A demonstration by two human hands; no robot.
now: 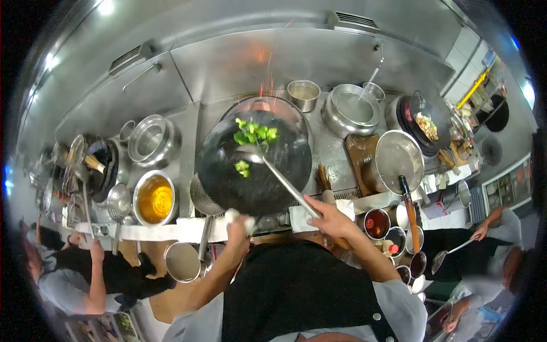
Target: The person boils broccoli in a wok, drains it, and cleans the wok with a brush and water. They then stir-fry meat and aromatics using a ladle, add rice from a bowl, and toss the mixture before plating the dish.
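A large black wok (228,188) is tilted over the burner, with green vegetable pieces (254,132) at its far side and one clump (242,168) nearer the middle. My right hand (330,218) is closed around the handle of a metal ladle (285,182), whose bowl is in the wok beside the greens. At the wok's near edge, my left hand (238,232) is closed on a white cloth (232,215); the wok's rim under it is hidden. Orange sparks and a glow rise behind the wok.
A bowl of yellow oil (154,196) and a perforated skimmer (203,196) stand left. To the right are a bamboo brush (325,181), a strainer (399,159) and seasoning pots (376,223). Co-workers stand on both sides; one person's hand (480,231) holds a ladle.
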